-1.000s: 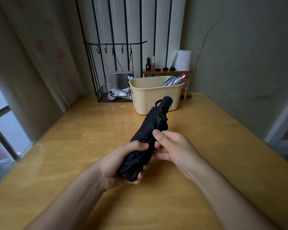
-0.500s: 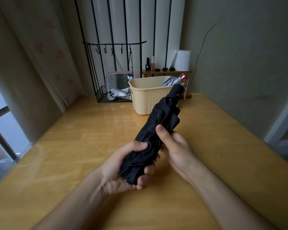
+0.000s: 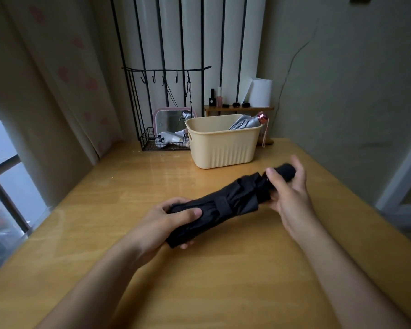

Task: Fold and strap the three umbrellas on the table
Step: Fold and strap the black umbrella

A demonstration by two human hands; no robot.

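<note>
The black umbrella (image 3: 223, 205) has swung from pointing far to lying crosswise above the counter (image 3: 223, 281), the right hand (image 3: 290, 193) shifting up to grip its handle; the left hand (image 3: 169, 222) grips the folded canopy's near-left end.

A black umbrella (image 3: 226, 205) is seen at centre frame above a honey-yellow desk (image 3: 223, 281). Upper centre, a cream basket (image 3: 221, 148) with a silver umbrella (image 3: 246, 123), pink-capped. Upper left, a beige curtain (image 3: 57, 74) is dotted with pink marks.

The right hand (image 3: 287, 193) has slid from the black umbrella (image 3: 223, 205) canopy to its handle.
</note>
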